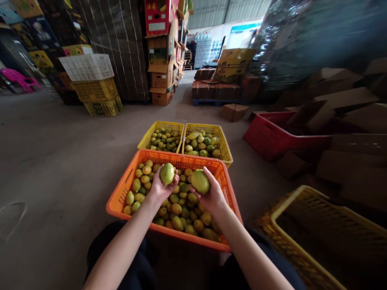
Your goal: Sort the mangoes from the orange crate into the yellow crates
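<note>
Plainly, the floor (60, 161) lies open to the left of the orange crate (116, 203), while on the right a narrower strip separates it from a big yellow basket (298, 193) at the near right. Both hands are inside the rim's outline, apart from the side walls. The left hand (159, 190) cups a green fruit (167, 173); the right hand (214, 194) holds a larger yellow-green fruit (200, 181), thumb along its side. Both are rounded, with a gap between them. Below, loose fruit (176, 208) in yellow, orange and green is spread through the crate. Just beyond its far edge, a left yellow crate (147, 135) and a right yellow crate (227, 151), both with fruit, block the way ahead. Farther right are a red crate (266, 137) and heaped cardboard (347, 96); far left, a white crate (87, 66) tops a stack.
</note>
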Demonstrator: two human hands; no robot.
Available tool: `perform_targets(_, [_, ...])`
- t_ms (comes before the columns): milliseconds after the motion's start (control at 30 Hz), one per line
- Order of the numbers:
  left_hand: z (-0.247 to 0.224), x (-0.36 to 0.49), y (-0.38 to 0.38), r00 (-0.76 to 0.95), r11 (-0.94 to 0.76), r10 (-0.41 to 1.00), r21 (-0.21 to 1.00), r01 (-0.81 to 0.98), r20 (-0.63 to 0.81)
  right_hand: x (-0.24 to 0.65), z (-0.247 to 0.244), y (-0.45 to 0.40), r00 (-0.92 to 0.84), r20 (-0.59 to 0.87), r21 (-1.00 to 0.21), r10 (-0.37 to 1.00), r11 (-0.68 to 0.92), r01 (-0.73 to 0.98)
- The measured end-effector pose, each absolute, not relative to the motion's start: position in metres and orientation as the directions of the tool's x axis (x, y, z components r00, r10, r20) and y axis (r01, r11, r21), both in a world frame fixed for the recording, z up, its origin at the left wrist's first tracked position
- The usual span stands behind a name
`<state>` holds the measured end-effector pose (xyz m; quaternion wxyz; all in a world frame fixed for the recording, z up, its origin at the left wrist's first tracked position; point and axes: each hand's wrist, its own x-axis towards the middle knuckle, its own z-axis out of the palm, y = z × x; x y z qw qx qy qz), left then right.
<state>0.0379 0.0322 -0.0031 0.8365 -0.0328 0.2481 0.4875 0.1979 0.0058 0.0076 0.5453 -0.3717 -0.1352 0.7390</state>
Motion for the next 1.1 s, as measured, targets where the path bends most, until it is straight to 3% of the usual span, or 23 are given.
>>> perform_targets(133, [-0.008,0.043,0.032,0.327,0.487,0.823,0.280,-0.827,-0.465,0.195,0.006,0.007,-0.112,-0.538,-0.553,0.835,-0.451,-0.700])
perform_targets(267, [-0.002,0.053,0.030,0.283,0.479,0.827,0.346,-0.807,-0.486,0.193,0.001,0.008,-0.052,-0.573,-0.588,0.818,-0.454,-0.669])
perform_targets(433, [0.001,0.066,0.028,0.363,0.550,0.761,0.238,-0.801,-0.537,0.202,-0.001,0.005,-0.047,-0.515,-0.581,0.856,-0.388,-0.715])
perform_targets(600, [-0.003,0.082,0.021,0.395,0.574,0.748,0.220,-0.789,-0.533,0.210,-0.003,-0.001,-0.076,-0.577,-0.493,0.813,-0.421,-0.761])
perform_targets(733, [-0.001,0.090,0.013,0.317,0.499,0.799,0.269,-0.824,-0.511,0.210,-0.002,-0.013,0.044,-0.589,-0.534,0.807,-0.347,-0.771])
perform_targets(833, [0.005,0.092,0.006,0.276,0.477,0.805,0.294,-0.828,-0.526,0.213,0.001,-0.023,0.032,-0.584,-0.525,0.811,-0.347,-0.777])
perform_targets(1100, [0.009,0.101,0.007,0.384,0.534,0.785,0.218,-0.817,-0.486,0.231,-0.011,-0.019,0.122,-0.558,-0.599,0.821,-0.296,-0.744])
